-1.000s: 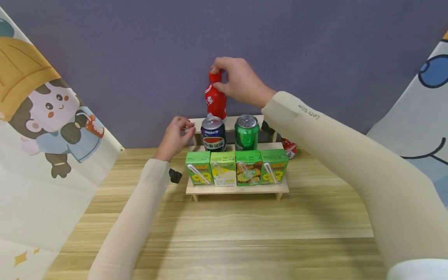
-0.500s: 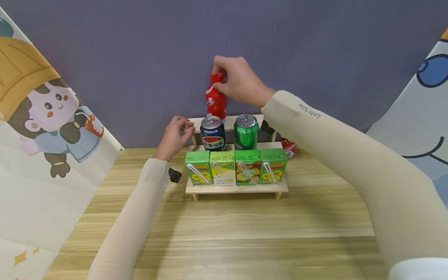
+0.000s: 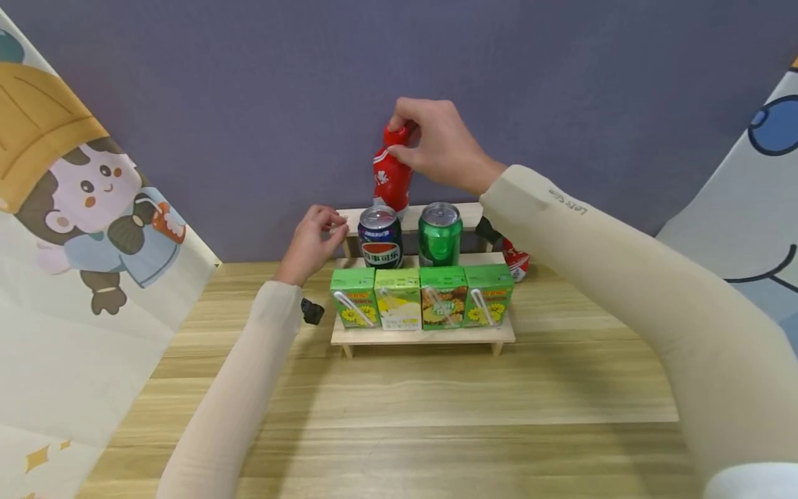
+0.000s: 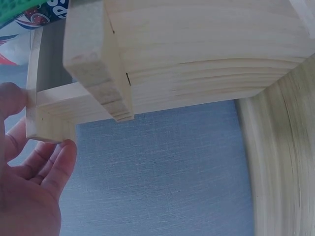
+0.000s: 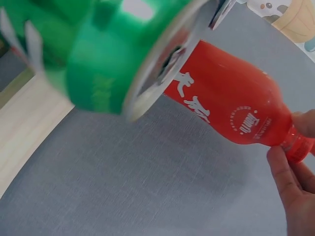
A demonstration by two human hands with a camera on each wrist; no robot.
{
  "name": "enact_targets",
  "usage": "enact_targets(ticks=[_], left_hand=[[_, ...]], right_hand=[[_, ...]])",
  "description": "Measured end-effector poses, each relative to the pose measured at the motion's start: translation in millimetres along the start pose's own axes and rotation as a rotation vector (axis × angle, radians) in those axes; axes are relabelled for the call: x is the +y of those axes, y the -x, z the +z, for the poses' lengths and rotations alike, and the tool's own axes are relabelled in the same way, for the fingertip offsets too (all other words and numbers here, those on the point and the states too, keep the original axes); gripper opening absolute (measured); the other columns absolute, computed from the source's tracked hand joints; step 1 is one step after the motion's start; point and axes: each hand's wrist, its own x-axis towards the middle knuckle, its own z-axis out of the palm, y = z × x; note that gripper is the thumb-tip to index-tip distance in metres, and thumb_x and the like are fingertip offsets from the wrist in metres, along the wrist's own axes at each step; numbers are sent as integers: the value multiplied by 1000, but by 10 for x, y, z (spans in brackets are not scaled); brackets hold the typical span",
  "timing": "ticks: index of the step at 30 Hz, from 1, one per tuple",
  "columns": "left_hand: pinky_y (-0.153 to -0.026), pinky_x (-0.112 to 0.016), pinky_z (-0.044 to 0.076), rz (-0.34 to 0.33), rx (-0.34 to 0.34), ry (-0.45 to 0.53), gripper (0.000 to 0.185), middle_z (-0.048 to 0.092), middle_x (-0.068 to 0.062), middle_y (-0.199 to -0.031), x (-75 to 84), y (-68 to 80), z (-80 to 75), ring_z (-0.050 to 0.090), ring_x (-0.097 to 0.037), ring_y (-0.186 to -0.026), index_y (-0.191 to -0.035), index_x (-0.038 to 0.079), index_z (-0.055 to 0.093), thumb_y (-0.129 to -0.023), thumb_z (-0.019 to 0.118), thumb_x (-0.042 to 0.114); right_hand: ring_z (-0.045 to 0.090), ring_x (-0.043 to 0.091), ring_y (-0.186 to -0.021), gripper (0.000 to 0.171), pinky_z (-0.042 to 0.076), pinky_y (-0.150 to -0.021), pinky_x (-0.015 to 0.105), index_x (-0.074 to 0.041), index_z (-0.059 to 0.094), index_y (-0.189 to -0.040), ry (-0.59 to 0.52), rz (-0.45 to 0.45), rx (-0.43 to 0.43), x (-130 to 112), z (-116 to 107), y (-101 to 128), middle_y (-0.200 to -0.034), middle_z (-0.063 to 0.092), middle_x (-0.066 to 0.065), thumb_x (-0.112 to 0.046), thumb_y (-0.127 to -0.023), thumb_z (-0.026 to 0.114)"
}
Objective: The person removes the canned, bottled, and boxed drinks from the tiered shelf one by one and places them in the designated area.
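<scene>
By its red cap and neck, my right hand pinches a red plastic bottle with white figures on its label. The bottle stands on the top tier of a small wooden stepped rack, its lower part hidden behind a dark blue cola can. In the right wrist view, thumb and fingers close round the bottle's neck. At the rack's left side, my left hand grips the end of the top tier. The left wrist view shows its thumb on one face of the board and its fingers on the other.
A green can shares the middle tier with the cola can. Several green and yellow juice boxes line the front tier. A red and white package lies on the wooden table right of the rack. A grey-blue wall stands behind.
My right hand has shifted slightly to the right, bringing the red bottle a little right along the top tier. My left hand has stayed at the rack's end.
</scene>
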Motion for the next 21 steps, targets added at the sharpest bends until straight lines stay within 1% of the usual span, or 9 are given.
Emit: enact_targets(ticks=[5, 12, 17, 21], left_hand=[[-79, -31, 43, 1, -2, 5, 22, 43, -2, -105, -2, 7, 2, 48, -18, -89, -94, 10, 59, -84, 54, 29], [-81, -33, 42, 11, 3, 21, 19, 43, -3, -104, -4, 4, 6, 47, -19, -90, -93, 9, 59, -84, 55, 25], [-82, -33, 42, 10, 4, 22, 18, 43, -3, -104, -15, 5, 8, 47, -19, -90, -93, 9, 60, -84, 55, 24], [-82, -33, 42, 15, 4, 22, 19, 43, -3, -104, -41, 2, 12, 47, -18, -91, -93, 9, 59, -84, 55, 25]], right_hand=[[52, 6, -82, 20, 46, -72, 19, -8, 55, -91, 5, -18, 47, 57, -83, 68, -97, 57, -3, -19, -77, 64], [53, 7, -85, 24, 46, -75, 20, -7, 57, -92, 13, -59, 127, 82, -335, 141, -100, 56, -4, -21, -76, 64], [52, 5, -86, 24, 45, -77, 19, -6, 58, -93, 63, -78, 163, 77, -509, 216, -101, 56, -5, -22, -76, 64], [53, 4, -87, 25, 44, -78, 18, -6, 58, -95, 100, -64, 191, 72, -634, 267, -103, 56, -5, -22, -77, 63]])
